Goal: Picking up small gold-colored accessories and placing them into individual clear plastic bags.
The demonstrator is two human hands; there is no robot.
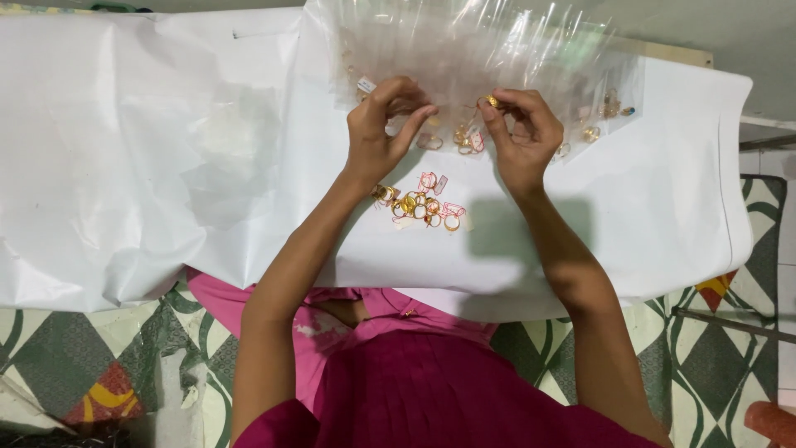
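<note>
Fingers of right hand around gold ring, midsheet.

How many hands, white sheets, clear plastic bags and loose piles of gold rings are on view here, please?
Hands: 2, the left hand and the right hand, which pinches a gold ring
White sheet: 1
Clear plastic bag: 1
Pile of gold rings with small tags: 1
Total: 5

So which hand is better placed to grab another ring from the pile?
Probably the left hand: its fingers look free, nearer the ring pile. The right hand already pinches a gold ring.
</note>
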